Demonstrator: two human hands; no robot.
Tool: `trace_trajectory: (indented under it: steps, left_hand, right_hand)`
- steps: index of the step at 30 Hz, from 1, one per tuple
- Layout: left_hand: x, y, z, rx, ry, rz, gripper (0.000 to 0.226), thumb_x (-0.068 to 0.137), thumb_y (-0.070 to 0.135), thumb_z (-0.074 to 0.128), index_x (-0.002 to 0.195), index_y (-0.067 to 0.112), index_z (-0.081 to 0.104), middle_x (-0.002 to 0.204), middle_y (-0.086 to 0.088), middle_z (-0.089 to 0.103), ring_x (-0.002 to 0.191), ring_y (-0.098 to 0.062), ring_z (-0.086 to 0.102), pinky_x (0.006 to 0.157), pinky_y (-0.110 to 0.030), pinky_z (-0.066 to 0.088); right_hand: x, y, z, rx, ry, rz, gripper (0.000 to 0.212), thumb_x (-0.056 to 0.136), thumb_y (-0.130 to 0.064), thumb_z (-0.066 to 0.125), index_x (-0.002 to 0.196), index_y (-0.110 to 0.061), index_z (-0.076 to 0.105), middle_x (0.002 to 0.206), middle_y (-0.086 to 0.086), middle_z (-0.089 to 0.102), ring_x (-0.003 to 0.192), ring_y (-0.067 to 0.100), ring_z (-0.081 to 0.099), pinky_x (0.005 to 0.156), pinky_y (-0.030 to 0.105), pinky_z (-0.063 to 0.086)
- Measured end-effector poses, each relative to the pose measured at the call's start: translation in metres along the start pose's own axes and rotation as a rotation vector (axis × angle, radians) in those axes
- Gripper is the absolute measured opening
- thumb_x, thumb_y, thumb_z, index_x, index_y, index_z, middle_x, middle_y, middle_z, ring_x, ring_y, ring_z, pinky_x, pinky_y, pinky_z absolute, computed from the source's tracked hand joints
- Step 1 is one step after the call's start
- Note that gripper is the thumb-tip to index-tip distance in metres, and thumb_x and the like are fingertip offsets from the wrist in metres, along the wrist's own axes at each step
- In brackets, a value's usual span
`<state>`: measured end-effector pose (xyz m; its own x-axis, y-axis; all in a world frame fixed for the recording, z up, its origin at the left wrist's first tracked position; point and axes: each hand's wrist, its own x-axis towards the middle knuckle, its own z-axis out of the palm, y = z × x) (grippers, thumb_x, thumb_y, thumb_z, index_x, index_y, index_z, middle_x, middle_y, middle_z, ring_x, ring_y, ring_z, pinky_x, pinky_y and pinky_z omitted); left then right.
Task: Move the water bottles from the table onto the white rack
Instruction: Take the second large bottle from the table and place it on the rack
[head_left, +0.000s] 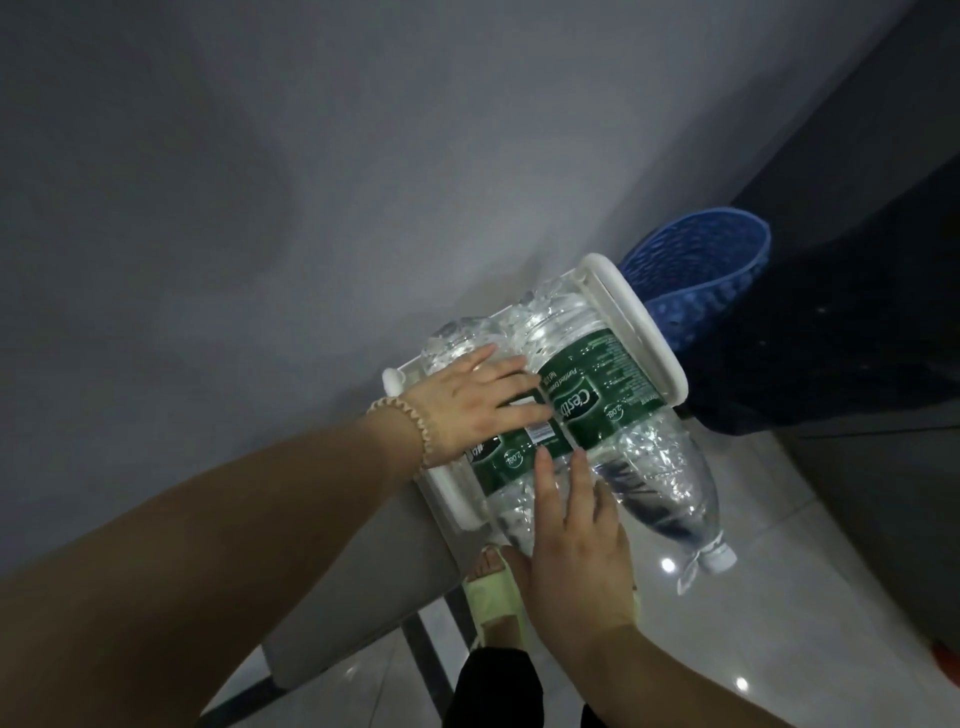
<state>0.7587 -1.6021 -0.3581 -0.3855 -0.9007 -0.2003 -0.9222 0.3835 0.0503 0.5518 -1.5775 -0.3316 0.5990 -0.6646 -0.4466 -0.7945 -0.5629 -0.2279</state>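
Two large clear water bottles with green labels lie side by side on the white rack (652, 338). The right bottle (613, 395) points its white cap toward the lower right, past the rack's edge. The left bottle (511, 470) is partly covered by both hands. My left hand (480, 402) rests flat with straight fingers on top of the left bottle, near its label. My right hand (574, 551) presses with straight fingers against the neck end of the left bottle, in the gap beside the right bottle.
A blue perforated plastic basket (696, 280) stands just behind the rack. A grey wall fills the upper left. A grey table edge (374, 587) with a metal leg sits below the rack. The glossy tiled floor (779, 623) and my foot in a pale green sandal (491, 597) are beneath.
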Motion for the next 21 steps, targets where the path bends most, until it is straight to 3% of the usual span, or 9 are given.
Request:
trace_trajectory:
  steps: [3, 5, 7, 10, 12, 16, 21]
  left_hand:
    - [-0.004, 0.005, 0.005, 0.031, -0.046, -0.116, 0.098, 0.077, -0.006, 0.061, 0.144, 0.035, 0.002, 0.156, -0.009, 0.012, 0.143, -0.029, 0.004, 0.113, -0.047, -0.004]
    - [-0.003, 0.012, 0.005, 0.013, -0.088, -0.195, 0.099, 0.079, 0.0, 0.063, 0.144, 0.035, -0.004, 0.157, -0.007, 0.005, 0.143, -0.028, -0.001, 0.114, -0.049, -0.004]
    - [-0.002, 0.021, 0.004, 0.017, -0.134, -0.26, 0.106, 0.078, 0.008, 0.068, 0.142, 0.035, -0.012, 0.157, -0.005, -0.004, 0.143, -0.028, -0.005, 0.113, -0.051, -0.006]
    - [-0.003, 0.035, 0.002, 0.003, -0.174, -0.366, 0.105, 0.081, 0.013, 0.065, 0.142, 0.033, -0.017, 0.156, -0.007, -0.013, 0.143, -0.029, -0.01, 0.109, -0.051, -0.012]
    - [-0.006, 0.046, 0.0, 0.001, -0.18, -0.417, 0.102, 0.083, 0.016, 0.062, 0.143, 0.031, -0.019, 0.156, -0.009, -0.013, 0.142, -0.031, -0.01, 0.108, -0.051, -0.013]
    - [-0.016, 0.076, -0.013, -0.003, -0.133, -0.538, 0.094, 0.086, 0.022, 0.057, 0.144, 0.025, -0.017, 0.157, -0.011, -0.01, 0.143, -0.032, -0.008, 0.11, -0.053, -0.011]
    - [-0.021, 0.118, -0.039, 0.038, -0.079, -0.729, 0.087, 0.088, 0.024, 0.049, 0.144, 0.021, -0.017, 0.157, -0.011, -0.01, 0.143, -0.03, -0.007, 0.11, -0.052, -0.012]
  right_hand:
    - [0.003, -0.002, 0.001, -0.065, 0.062, -0.163, 0.105, 0.069, -0.041, 0.078, 0.148, -0.019, 0.013, 0.149, 0.023, 0.029, 0.133, 0.043, 0.034, 0.1, 0.057, 0.039]
    - [0.005, -0.002, 0.005, -0.127, 0.07, -0.259, 0.098, 0.065, -0.03, 0.081, 0.146, -0.021, 0.026, 0.148, 0.02, 0.032, 0.132, 0.045, 0.034, 0.098, 0.063, 0.037]
    - [0.009, -0.001, 0.007, -0.175, 0.035, -0.274, 0.094, 0.07, -0.032, 0.077, 0.145, -0.022, 0.023, 0.152, 0.018, 0.017, 0.136, 0.047, 0.021, 0.102, 0.066, 0.029]
    - [0.013, 0.007, 0.013, -0.22, 0.0, -0.313, 0.093, 0.087, -0.032, 0.059, 0.143, -0.025, -0.015, 0.147, 0.016, -0.03, 0.134, 0.046, -0.025, 0.108, 0.065, -0.003]
    - [0.012, 0.015, 0.015, -0.226, -0.01, -0.342, 0.089, 0.094, -0.03, 0.047, 0.136, -0.026, -0.03, 0.138, 0.012, -0.048, 0.126, 0.041, -0.043, 0.106, 0.06, -0.018]
    - [-0.001, 0.024, -0.003, -0.213, 0.009, -0.369, 0.085, 0.094, -0.03, 0.045, 0.138, -0.026, -0.026, 0.142, 0.011, -0.043, 0.126, 0.036, -0.045, 0.1, 0.055, -0.028]
    - [-0.02, 0.044, -0.031, -0.203, 0.094, -0.415, 0.08, 0.093, -0.037, 0.044, 0.148, -0.022, -0.013, 0.145, 0.01, -0.037, 0.131, 0.035, -0.039, 0.105, 0.053, -0.023]
